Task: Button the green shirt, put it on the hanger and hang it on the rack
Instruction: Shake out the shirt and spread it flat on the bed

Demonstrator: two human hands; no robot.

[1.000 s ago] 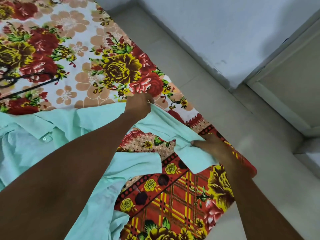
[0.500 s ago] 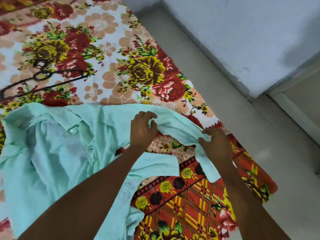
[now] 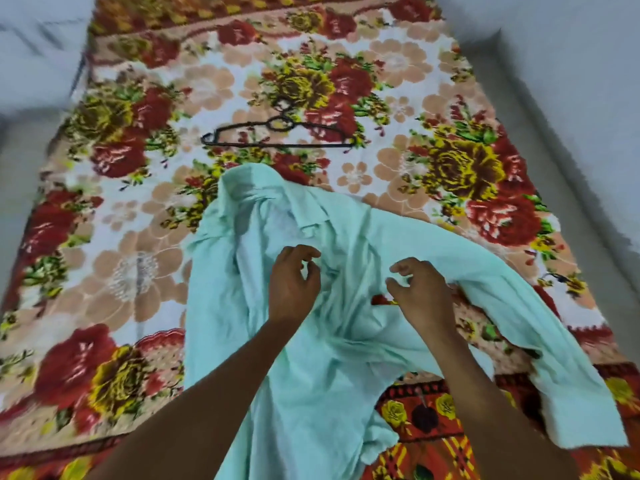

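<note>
Here the green shirt lies rumpled and unbuttoned on a floral blanket, collar toward the far end and the body running back toward the person. Its right-side sleeve stretches out across the blanket and ends in a cuff near the lower right corner, over a second cloth with a red and yellow check and small roses.

Both hands hover over the chest of the shirt, near each other but apart. The left hand has its fingers curled loosely, thumb and forefinger nearly meeting above the fabric; it is released, grasping nothing that can be made out. The right hand is likewise slack, fingers half bent, its heel resting at the fold where the sleeve joins the body; whether the fingertips pinch any cloth cannot be told through the blur.

A black wire hanger lies flat on the blanket just beyond the collar, hook pointing away, not touching the shirt. Pale floor borders the blanket on the right.
</note>
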